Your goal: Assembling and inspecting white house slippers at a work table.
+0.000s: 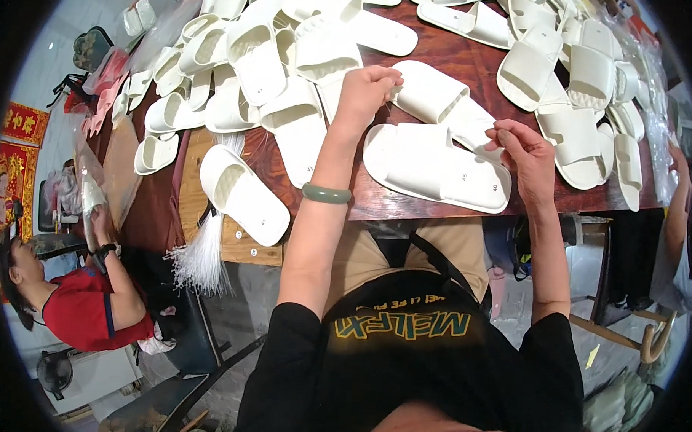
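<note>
At a dark wooden counter heaped with white slide sandals, a seated worker handles one white slipper lying atop a matching pair near the counter's front edge. The left hand, a green bangle on its wrist, is closed in a pinch on the slipper's strap end; the right hand curls its fingers around the heel end. The moulded foam looks light and springy, likely bending easily, so the thicker strap and sole edges seem the surest grips. Another person in a red shirt works at left.
</note>
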Motion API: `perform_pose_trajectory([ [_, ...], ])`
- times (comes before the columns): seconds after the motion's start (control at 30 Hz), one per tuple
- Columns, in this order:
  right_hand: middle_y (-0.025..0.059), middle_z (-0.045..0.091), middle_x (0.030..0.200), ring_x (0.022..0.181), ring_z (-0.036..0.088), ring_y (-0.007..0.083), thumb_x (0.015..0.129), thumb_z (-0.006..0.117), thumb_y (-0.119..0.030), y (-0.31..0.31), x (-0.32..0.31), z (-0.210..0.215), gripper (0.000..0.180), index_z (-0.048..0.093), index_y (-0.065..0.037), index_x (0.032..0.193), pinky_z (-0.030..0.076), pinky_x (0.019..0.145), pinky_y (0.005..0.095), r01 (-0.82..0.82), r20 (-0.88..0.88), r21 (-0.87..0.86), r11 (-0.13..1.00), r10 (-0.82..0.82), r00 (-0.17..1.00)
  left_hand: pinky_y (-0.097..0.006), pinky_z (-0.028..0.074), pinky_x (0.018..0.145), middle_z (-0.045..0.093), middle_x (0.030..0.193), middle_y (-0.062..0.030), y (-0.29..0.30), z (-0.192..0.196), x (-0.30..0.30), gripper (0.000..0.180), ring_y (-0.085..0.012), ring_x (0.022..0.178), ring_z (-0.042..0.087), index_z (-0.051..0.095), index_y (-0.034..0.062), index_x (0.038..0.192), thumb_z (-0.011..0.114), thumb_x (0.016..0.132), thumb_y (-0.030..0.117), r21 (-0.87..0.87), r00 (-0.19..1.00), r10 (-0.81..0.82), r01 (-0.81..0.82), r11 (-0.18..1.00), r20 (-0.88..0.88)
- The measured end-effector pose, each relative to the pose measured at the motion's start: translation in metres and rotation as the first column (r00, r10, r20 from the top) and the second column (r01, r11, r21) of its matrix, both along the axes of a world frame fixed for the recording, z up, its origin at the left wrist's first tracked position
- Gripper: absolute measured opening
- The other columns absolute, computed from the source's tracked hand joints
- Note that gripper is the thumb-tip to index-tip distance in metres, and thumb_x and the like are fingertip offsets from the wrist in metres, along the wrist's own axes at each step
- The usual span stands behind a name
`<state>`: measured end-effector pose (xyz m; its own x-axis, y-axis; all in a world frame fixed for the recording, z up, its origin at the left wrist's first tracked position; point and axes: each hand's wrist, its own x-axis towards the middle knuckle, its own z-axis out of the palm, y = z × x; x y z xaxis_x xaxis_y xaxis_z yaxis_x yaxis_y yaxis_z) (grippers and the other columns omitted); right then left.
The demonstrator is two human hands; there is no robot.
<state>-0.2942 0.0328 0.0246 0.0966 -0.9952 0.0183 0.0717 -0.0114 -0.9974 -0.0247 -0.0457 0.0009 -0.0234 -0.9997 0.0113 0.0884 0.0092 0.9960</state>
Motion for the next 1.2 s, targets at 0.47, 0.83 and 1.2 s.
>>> perform_pose_trajectory([
  [0.47, -0.0006, 0.052, 0.071, 0.069, 0.054, 0.0114, 0.091, 0.058, -0.018, -0.037, -0.030, 0.013, 0.028, 0.057, 0.005, 0.108, 0.046, 0.066, 0.0244, -0.046, 0.274, 0.099, 0.994, 0.017, 0.962, -0.021, 0.041, 0.047, 0.056, 0.060, -0.0031, 0.006, -0.009, 0.005, 0.016, -0.0081, 0.050, 0.051, 0.066, -0.0091, 0.085, 0.056, 0.084, 0.004, 0.033, 0.984, -0.171, 0.169, 0.985, 0.049],
  [0.83, -0.0029, 0.057, 0.065, 0.056, 0.047, 0.0020, 0.086, 0.063, -0.015, -0.037, -0.013, -0.001, 0.018, 0.068, 0.002, 0.088, 0.036, 0.049, 0.0187, 0.009, -0.507, -0.052, 0.999, -0.034, 0.861, -0.016, 0.037, 0.050, 0.057, 0.065, 0.0017, 0.008, -0.012, 0.005, 0.017, -0.0026, 0.056, 0.047, 0.067, -0.0042, 0.095, 0.057, 0.086, 0.006, 0.031, 0.983, -0.177, 0.175, 0.984, 0.055],
  [1.2, 0.0024, 0.062, 0.064, 0.058, 0.052, 0.0052, 0.081, 0.062, -0.015, -0.055, 0.020, 0.001, 0.020, 0.066, 0.004, 0.085, 0.042, 0.055, 0.0228, -0.110, -0.710, -0.081, 0.991, 0.020, 0.703, -0.017, 0.039, 0.052, 0.055, 0.065, 0.0028, 0.009, -0.015, 0.003, 0.017, -0.0029, 0.057, 0.048, 0.068, -0.0027, 0.096, 0.057, 0.087, 0.008, 0.071, 0.995, -0.104, 0.103, 0.992, 0.011],
])
